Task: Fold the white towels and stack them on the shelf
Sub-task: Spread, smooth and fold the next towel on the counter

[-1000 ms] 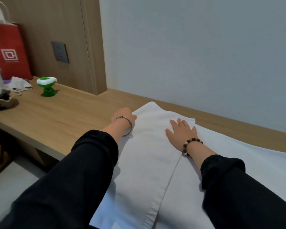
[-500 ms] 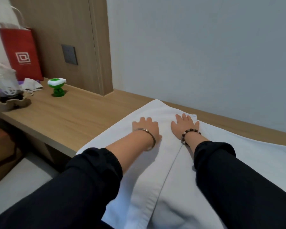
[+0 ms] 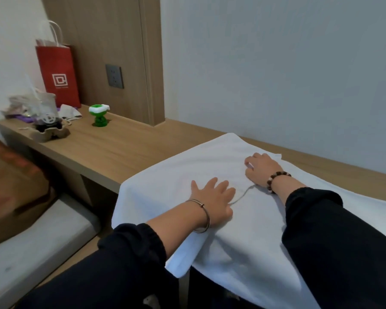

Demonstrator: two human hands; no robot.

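A white towel (image 3: 174, 175) lies spread over the wooden shelf (image 3: 112, 150), folded once, its front edge hanging off the shelf. My left hand (image 3: 212, 195), with a thin metal bangle on the wrist, lies flat on the towel with its fingers spread. My right hand (image 3: 260, 168), with a bead bracelet, presses on the towel near its far edge; the fingers look slightly bent and I cannot tell whether they pinch the cloth. Both arms wear black sleeves.
At the shelf's left end stand a red paper bag (image 3: 58, 72), a green and white toy (image 3: 99, 115), a crumpled plastic bag with a cup in a carrier (image 3: 44, 117) and a cloth mask (image 3: 70, 111). A wall socket (image 3: 114, 79) sits above. A grey cushion (image 3: 31, 237) lies below left.
My left hand slid from the towel's left edge to the middle and toward me. My right hand stayed near the far edge. The camera view shifted right and back.
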